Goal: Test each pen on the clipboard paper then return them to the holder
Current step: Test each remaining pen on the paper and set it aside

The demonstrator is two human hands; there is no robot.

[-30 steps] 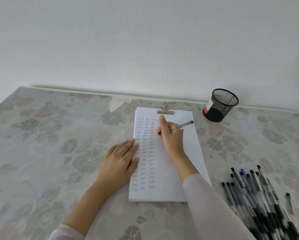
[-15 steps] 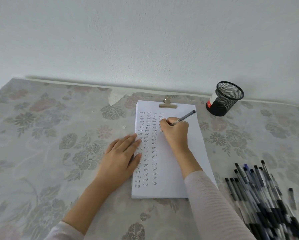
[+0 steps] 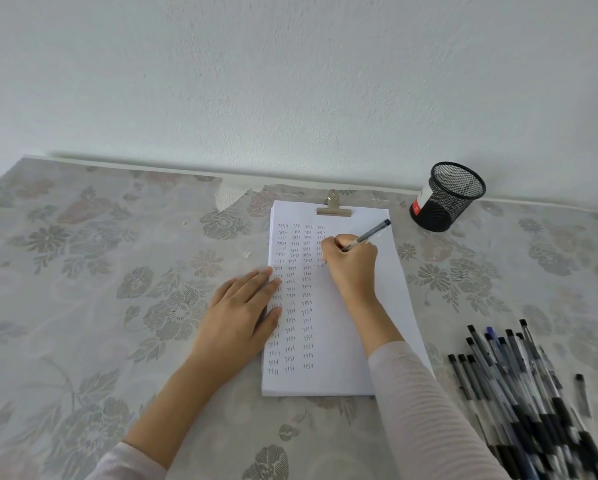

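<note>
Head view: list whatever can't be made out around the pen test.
- Pen tip: hidden behind the right hand.
- Mesh pen holder: its inside is too dark to tell whether any pens are in it.
- Pile of pens: blurred and cut off by the bottom edge, so uncountable.
- Paper: left-column marks covered by the left hand.

The right hand [image 3: 351,263] is hiding the clear black-capped pen's [image 3: 366,235] tip; the loose heap of black and blue pens [image 3: 519,393] is blurring and running off the bottom-right edge.
</note>
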